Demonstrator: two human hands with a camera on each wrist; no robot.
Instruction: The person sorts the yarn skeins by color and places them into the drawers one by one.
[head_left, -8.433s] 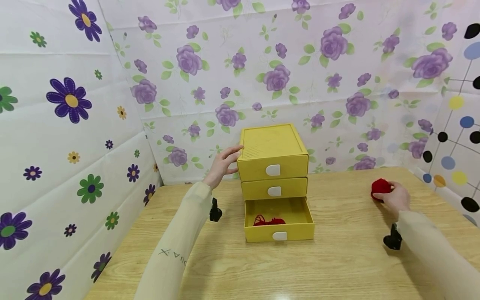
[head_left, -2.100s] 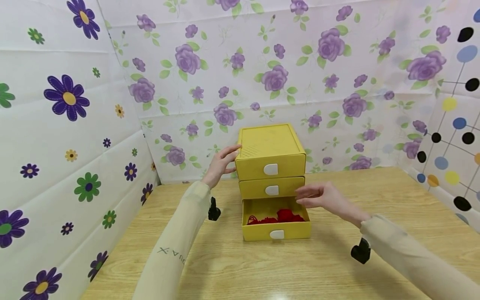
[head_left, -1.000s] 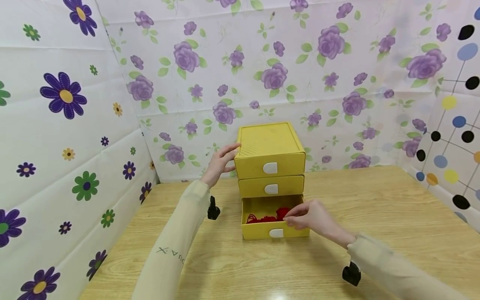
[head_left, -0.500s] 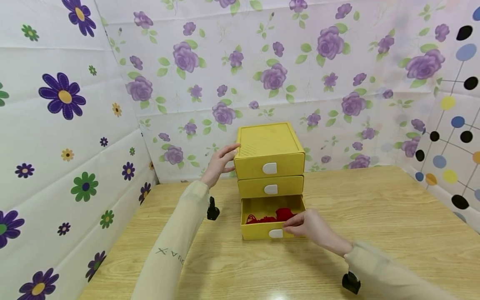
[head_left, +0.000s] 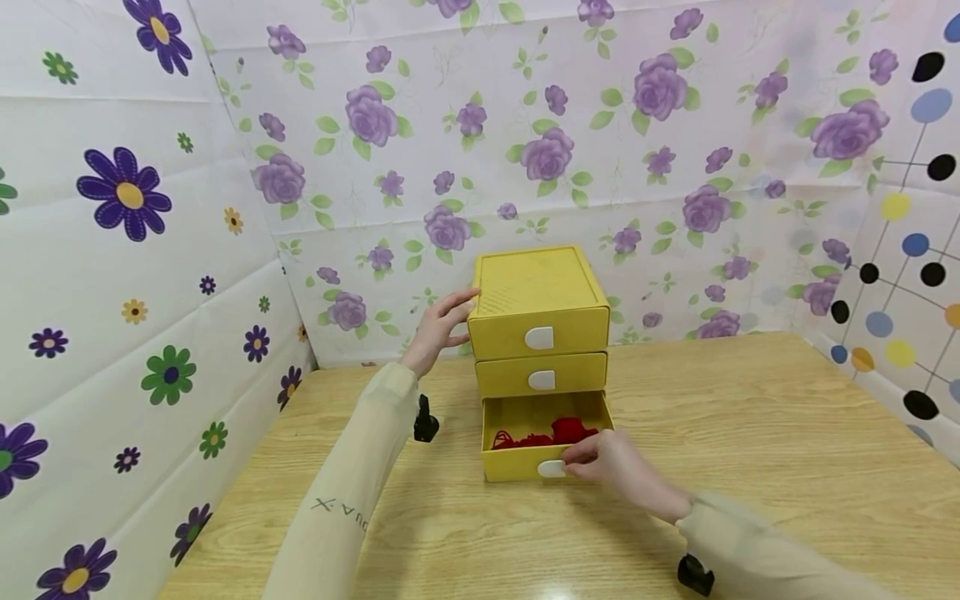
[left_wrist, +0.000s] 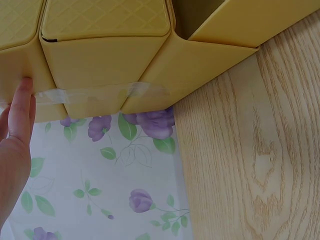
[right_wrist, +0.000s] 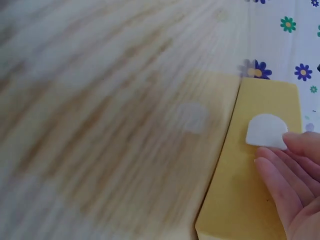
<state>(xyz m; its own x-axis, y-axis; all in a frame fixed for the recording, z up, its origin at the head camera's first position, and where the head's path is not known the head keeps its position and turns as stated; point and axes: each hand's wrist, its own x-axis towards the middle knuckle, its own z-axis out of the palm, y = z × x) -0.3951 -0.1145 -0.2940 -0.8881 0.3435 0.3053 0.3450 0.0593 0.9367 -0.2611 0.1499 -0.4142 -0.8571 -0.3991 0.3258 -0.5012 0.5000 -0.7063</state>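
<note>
A yellow three-drawer box stands on the table with its bottom drawer pulled out. Inside that drawer lie a ball of red yarn and a flatter bundle of red yarn. My left hand rests against the box's left side near the top, fingers extended; the left wrist view shows a fingertip on the yellow wall. At the drawer's front, my right hand pinches the edge of the white drawer handle between thumb and fingers.
The upper and middle drawers are shut, each with a white handle. Flowered cloth hangs behind and on the left, dotted cloth on the right. The wooden table extends on both sides of the box.
Earlier my right hand held the red yarn ball at the table's right; the ball now lies in the drawer. Since then that hand has moved down to the drawer handle. My left hand has stayed put.
</note>
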